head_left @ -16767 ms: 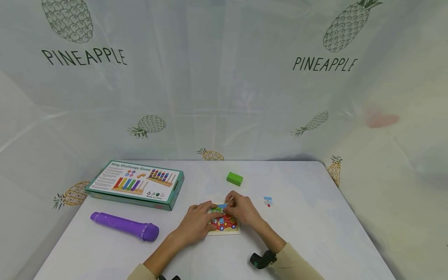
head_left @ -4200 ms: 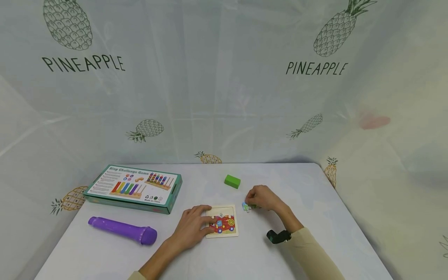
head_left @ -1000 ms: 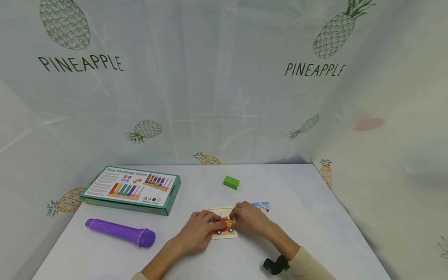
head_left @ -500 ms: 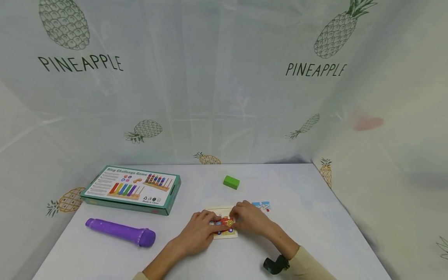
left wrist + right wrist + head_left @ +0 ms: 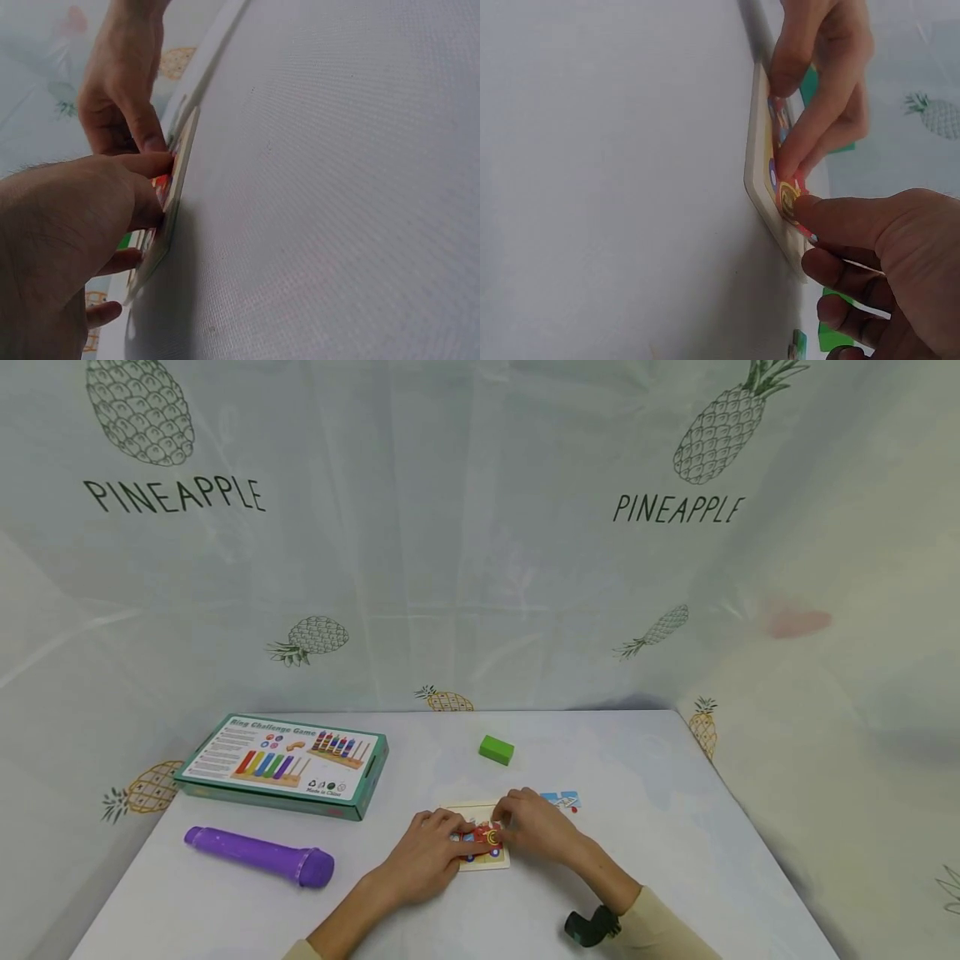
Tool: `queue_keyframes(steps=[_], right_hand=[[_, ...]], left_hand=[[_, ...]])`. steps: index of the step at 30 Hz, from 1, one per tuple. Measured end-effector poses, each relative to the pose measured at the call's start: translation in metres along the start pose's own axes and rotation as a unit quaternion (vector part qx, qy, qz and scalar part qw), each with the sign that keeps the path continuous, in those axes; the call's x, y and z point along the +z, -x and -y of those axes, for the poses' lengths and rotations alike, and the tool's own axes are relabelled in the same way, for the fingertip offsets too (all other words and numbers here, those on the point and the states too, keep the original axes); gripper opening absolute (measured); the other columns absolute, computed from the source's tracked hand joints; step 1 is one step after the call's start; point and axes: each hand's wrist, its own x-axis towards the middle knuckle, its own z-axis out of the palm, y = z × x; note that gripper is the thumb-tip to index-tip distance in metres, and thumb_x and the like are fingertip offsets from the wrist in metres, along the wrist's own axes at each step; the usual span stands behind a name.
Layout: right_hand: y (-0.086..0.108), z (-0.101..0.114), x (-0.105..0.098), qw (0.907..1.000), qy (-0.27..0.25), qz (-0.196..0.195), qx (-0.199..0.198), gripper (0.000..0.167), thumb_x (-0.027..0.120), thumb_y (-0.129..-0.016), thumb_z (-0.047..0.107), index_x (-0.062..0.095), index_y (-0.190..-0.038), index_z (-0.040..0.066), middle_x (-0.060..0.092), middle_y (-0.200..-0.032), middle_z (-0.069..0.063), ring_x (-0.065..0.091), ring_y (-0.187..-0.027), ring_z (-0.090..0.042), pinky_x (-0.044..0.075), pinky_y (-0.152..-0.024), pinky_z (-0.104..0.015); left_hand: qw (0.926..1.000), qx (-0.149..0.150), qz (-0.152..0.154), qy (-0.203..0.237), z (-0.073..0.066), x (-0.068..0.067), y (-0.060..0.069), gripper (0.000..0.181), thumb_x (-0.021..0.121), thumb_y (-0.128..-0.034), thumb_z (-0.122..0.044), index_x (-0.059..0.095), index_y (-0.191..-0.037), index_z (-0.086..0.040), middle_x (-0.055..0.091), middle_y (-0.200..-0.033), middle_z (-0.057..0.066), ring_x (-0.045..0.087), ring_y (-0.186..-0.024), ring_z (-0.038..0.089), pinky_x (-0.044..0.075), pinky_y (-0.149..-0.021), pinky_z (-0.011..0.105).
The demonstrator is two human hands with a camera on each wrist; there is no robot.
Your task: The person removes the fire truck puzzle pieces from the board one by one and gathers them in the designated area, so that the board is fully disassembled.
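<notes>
Puzzle piece with the yellow coil (image 5: pixel 788 202): at the right side of the puzzle board (image 5: pixel 752 142), apparently tilted, seating not confirmed. I pinch it between thumb and fingers of my right hand (image 5: pixel 536 825). My left hand (image 5: pixel 423 852) presses the board with extended fingers, one tip just beside the piece. Risks, in my judgement: letting go at this tilt could leave an edge proud; levering it could lift neighbouring parts; light left pressure could let the board slide. Beyond, my right knuckles could disturb the loose pieces (image 5: pixel 562 799).
</notes>
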Motion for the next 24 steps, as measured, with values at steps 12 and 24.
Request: queue_keyframes(steps=[12,24], right_hand=[[0.0003,-0.0009,-0.003,0.9961,-0.086,0.007,0.021,0.004,0.074,-0.092,0.022,0.07,-0.091,0.021,0.062,-0.082,0.017,0.053,-0.075,-0.005,0.046,-0.069,-0.025],[0.0025,-0.0024,-0.0041,0.9909,-0.133,0.019,0.011,0.006,0.072,-0.094,0.022,0.067,-0.09,0.022,0.063,-0.079,0.017,0.056,-0.071,0.0,0.046,-0.065,-0.021]], left_hand=[[1.0,0.001,0.003,-0.006,0.0,0.0015,0.0,0.047,0.059,-0.0967,-0.02,0.062,-0.13,-0.053,0.057,-0.126,-0.01,0.047,-0.12,0.017,0.04,-0.095,0.051],[0.9999,-0.002,0.0,0.015,0.0014,0.0032,0.0018,0.047,0.059,-0.0972,-0.021,0.061,-0.13,-0.055,0.056,-0.124,-0.01,0.046,-0.119,0.016,0.041,-0.093,0.051]])
